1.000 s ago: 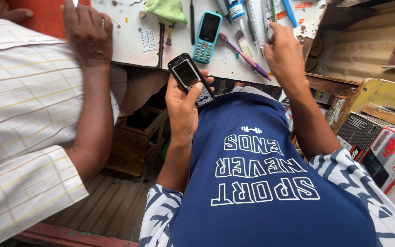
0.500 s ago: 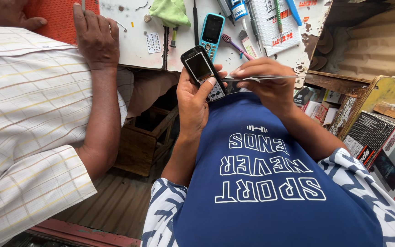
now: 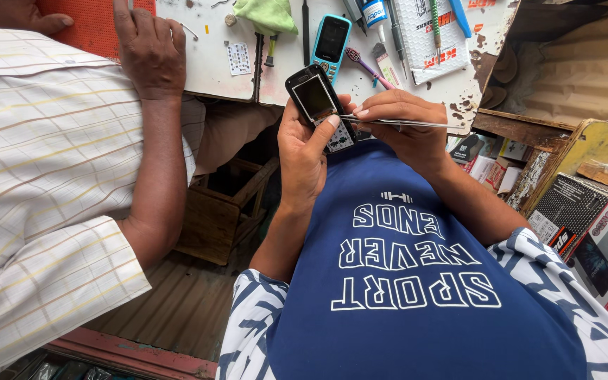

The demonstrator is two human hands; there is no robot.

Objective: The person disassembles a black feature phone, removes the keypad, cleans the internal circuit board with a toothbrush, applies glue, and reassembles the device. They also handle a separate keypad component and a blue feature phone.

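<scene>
Below the counter (image 3: 212,63) edge, the left hand (image 3: 304,151) grips a black keypad phone (image 3: 320,105), thumb on its face. Right hand (image 3: 402,123) pinches metal tweezers (image 3: 402,122), tips at the keypad. Phone casing appears partly stripped; work judged midway. A blue phone (image 3: 332,39) lies on the counter.

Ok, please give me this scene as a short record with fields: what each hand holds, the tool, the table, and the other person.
left hand: holds a small black keypad phone, thumb on its keypad
right hand: holds thin metal tweezers, tips at the phone's keypad
table: worn white top with a blue phone, a green cloth, a purple toothbrush and pens
other person: checked shirt sleeve, one hand resting on the table edge
right side: boxes stacked on shelves
</scene>
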